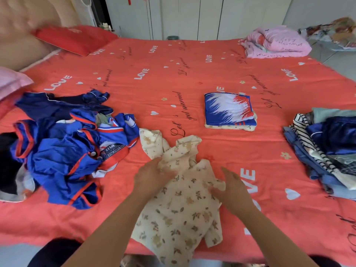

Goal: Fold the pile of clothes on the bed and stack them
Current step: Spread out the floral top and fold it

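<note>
A cream cloth with little brown flowers (179, 209) lies at the near edge of the red bed (173, 83). The left hand (152, 176) holds its top bunched in its grip. The right hand (233, 189) touches its side, but its grip is too blurry to tell.

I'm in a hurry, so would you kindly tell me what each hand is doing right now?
Left hand: grips the cream floral cloth garment.
Right hand: pinches the same garment's edge.
</note>
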`<state>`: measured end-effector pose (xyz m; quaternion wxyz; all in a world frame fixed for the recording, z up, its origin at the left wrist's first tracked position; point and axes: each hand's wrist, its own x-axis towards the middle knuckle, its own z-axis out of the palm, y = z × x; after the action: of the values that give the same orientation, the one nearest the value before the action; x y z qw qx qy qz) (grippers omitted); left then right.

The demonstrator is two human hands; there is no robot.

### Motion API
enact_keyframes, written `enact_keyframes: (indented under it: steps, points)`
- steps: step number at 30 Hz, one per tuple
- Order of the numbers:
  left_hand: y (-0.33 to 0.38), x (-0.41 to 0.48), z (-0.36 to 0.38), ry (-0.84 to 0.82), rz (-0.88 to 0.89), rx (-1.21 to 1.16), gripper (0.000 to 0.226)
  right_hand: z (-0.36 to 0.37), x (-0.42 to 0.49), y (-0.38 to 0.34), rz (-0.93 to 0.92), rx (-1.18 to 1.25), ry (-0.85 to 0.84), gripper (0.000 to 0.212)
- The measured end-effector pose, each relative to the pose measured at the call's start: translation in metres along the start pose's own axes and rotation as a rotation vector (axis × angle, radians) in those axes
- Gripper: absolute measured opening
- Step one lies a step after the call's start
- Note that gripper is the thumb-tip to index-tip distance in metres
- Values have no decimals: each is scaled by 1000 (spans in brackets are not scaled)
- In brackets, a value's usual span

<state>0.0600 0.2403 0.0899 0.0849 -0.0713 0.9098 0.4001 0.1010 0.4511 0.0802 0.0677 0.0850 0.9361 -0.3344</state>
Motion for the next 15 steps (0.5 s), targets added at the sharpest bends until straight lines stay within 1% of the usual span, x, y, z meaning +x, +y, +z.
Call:
enact_keyframes:
  steps: [1, 2, 3, 4, 5, 6, 9, 11, 12, 14, 15]
  points:
    - [1, 2, 4, -13, 46, 130, 45, 5, 3, 2, 31, 31, -79, 68]
    - [1, 4, 6, -11, 79, 240, 23, 10, 4, 4, 49, 53, -141, 67]
    - [1, 4, 6, 1, 103, 286, 17, 15, 5, 5, 57, 48, -174, 63]
    - [-3, 7, 6, 23, 115, 289, 32, 18, 4, 5, 55, 34, -167, 56]
    - [-6, 10, 3, 46, 113, 256, 39, 20, 3, 4, 48, 40, -126, 49]
    - [-9, 14, -1, 94, 106, 190, 41, 19, 0, 0, 27, 73, -69, 40]
    - [-20, 20, -21, 251, 54, 18, 38, 13, -8, -21, -134, 174, 88, 17]
    - [-27, 21, -33, 303, 6, -114, 25, 10, -15, -42, -245, 222, 96, 13]
    - [-32, 22, -36, 325, -6, -143, 19, 11, -17, -51, -286, 213, 90, 13]
    - [-36, 18, -40, 388, 16, -102, 17, 15, -13, -61, -336, 131, 89, 13]
    - [-38, 14, -39, 411, 41, -98, 16, 18, -9, -61, -320, 95, 71, 16]
